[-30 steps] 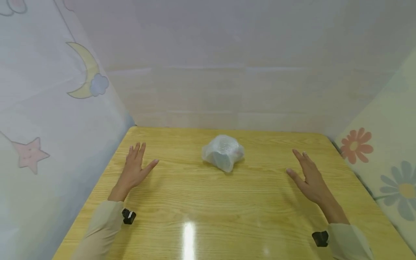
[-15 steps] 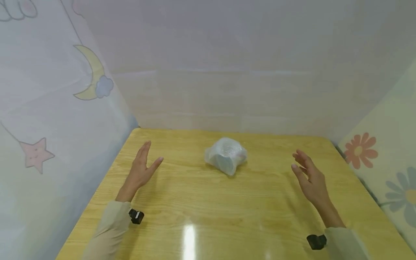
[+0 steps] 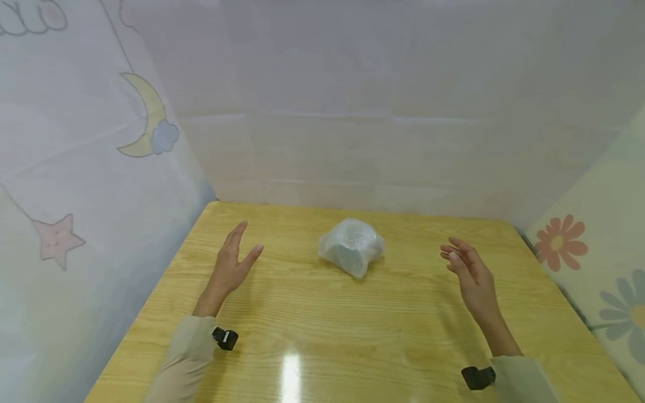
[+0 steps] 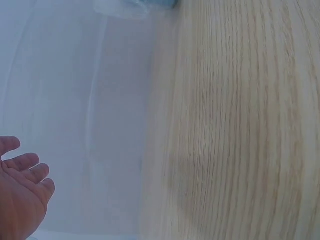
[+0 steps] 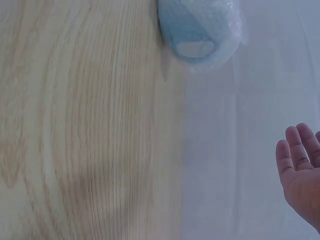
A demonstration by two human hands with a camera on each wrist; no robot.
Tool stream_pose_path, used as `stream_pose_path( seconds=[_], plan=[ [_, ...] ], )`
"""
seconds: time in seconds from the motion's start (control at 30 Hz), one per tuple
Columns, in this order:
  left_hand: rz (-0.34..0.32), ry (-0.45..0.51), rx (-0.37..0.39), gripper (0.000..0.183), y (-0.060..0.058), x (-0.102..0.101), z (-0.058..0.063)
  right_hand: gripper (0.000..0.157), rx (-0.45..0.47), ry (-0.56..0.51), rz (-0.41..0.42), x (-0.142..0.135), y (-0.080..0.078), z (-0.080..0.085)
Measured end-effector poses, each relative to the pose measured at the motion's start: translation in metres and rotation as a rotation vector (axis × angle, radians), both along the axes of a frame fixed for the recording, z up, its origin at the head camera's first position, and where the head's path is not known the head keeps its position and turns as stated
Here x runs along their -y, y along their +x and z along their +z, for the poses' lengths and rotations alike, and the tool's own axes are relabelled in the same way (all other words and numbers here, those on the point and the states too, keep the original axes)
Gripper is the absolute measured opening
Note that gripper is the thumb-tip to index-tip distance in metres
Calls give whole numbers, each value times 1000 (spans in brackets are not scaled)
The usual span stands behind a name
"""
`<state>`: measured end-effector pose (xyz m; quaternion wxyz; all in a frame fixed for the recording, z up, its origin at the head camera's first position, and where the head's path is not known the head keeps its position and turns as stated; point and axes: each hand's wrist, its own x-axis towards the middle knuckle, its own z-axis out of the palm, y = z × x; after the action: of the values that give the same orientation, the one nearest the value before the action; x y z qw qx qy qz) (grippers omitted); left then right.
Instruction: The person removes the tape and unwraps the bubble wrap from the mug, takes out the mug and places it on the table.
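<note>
A bundle of clear, crinkled plastic wrap [image 3: 351, 246] rests on the wooden table [image 3: 322, 324], towards its far side. Through the wrap in the right wrist view, a blue thing with a handle-like loop [image 5: 192, 32] shows, perhaps a mug. My left hand [image 3: 229, 274] hovers left of the bundle, fingers extended and thumb apart, touching nothing. On the other side, my right hand [image 3: 476, 285] is held above the table with fingers slightly bent and nothing in it. Only a piece of the bundle [image 4: 125, 6] appears at the top of the left wrist view.
A pale sheet [image 3: 312, 157] rises behind the table's far edge. Printed side sheets flank it, with a moon [image 3: 146, 120] and star [image 3: 57, 238] on the left and flowers [image 3: 561, 242] on the right. Small black cameras [image 3: 225, 338] sit at both wrists.
Both hands have drifted inward, nearer to the bundle. The right hand's fingers have bent a little more. The bundle has stayed on the table, while the head view has shifted slightly.
</note>
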<state>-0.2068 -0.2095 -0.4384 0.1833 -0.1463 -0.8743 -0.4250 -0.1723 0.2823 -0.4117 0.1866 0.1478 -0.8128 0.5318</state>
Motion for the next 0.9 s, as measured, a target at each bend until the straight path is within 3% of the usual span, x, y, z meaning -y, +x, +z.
stream_pose_path(
  seconds=[0.2, 0.43, 0.57, 0.7, 0.9],
  plan=[
    [-15, 97, -7, 64, -1, -8, 2, 36, -1, -101, 32, 8, -5, -1],
    [-104, 260, -15, 63, -2, -20, 2, 30, 37, -305, 57, 20, -8, -2],
    [-151, 305, -24, 56, 3, -31, 16, 28, 63, -355, 56, 26, -10, -6],
    [-184, 315, 25, 50, 10, -42, 32, 29, 105, -392, 29, 30, -12, -10],
    [-203, 341, 77, 49, 9, -50, 34, 30, 137, -428, 11, 31, -14, -15]
  ],
)
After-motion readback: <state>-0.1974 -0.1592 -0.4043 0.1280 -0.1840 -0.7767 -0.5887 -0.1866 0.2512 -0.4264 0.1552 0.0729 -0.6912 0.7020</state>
